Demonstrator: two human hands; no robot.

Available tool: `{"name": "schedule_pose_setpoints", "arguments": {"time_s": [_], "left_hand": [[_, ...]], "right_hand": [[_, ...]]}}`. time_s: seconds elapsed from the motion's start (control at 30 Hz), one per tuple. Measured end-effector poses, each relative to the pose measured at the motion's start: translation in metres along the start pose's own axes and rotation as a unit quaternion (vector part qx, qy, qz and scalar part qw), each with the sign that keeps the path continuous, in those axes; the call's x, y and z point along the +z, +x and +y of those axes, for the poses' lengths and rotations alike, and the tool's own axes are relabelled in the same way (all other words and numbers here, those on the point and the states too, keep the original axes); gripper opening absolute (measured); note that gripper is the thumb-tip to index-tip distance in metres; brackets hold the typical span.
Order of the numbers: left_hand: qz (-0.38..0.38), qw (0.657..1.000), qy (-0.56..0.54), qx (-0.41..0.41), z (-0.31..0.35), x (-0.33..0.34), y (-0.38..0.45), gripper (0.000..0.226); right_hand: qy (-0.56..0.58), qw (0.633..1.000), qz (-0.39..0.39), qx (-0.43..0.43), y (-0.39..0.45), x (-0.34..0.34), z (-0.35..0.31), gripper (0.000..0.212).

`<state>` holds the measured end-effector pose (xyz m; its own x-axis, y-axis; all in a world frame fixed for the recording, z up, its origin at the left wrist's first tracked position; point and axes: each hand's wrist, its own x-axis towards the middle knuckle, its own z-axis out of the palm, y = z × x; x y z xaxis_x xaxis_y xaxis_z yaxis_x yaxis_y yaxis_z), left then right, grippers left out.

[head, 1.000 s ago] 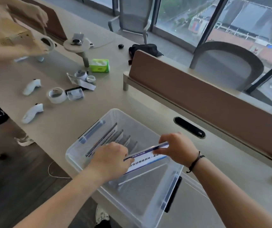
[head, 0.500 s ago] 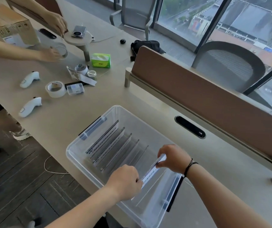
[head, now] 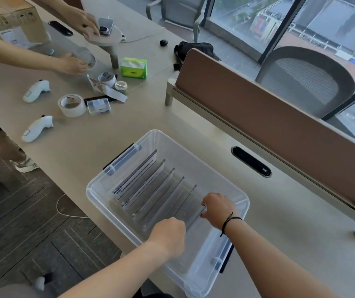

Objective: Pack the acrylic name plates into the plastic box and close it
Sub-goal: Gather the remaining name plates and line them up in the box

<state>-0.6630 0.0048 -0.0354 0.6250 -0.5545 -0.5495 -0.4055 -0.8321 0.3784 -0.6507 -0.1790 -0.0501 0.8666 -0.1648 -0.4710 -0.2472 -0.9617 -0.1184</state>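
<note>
A clear plastic box (head: 193, 151) without a lid stands at the near edge of the beige table. Several acrylic name plates (head: 148, 186) stand on edge in a row inside it, leaning toward its far-left end. My left hand (head: 169, 234) and my right hand (head: 217, 208) are down inside the box, each gripping one end of the nearest name plate (head: 193, 219), which stands on edge against the row. The near right half of the box floor holds nothing. I see no lid.
On the table to the left lie two white controllers (head: 37, 129), a tape roll (head: 71, 105), a small clear case (head: 98, 106), jars and a green tissue pack (head: 133, 68). Another person's hands (head: 73, 65) work at the far left. A brown divider panel (head: 269, 123) runs behind the box.
My hands have lowered the name plate from above the box down onto its floor, turning it upright against the row. The other person's hands have shifted at the far left.
</note>
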Motion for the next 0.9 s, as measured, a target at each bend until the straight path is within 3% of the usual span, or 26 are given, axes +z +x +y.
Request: {"name": "schedule_pose_setpoints", "arguments": {"time_s": [0.33,0.57,0.9], "left_hand": [[-0.021,0.999,0.02,-0.024,-0.004,0.006,0.004,0.033],[-0.028,0.999,0.012,-0.027,-0.011,0.003,0.008,0.018],[-0.048,0.998,0.031,-0.019,-0.008,0.001,0.007,0.022]], "right_hand": [[0.043,0.998,-0.025,-0.031,0.008,0.006,-0.007,0.044],[0.046,0.997,-0.016,-0.059,0.003,0.007,-0.009,0.042],[0.079,0.996,0.016,-0.047,-0.012,0.006,-0.003,0.047]]}}
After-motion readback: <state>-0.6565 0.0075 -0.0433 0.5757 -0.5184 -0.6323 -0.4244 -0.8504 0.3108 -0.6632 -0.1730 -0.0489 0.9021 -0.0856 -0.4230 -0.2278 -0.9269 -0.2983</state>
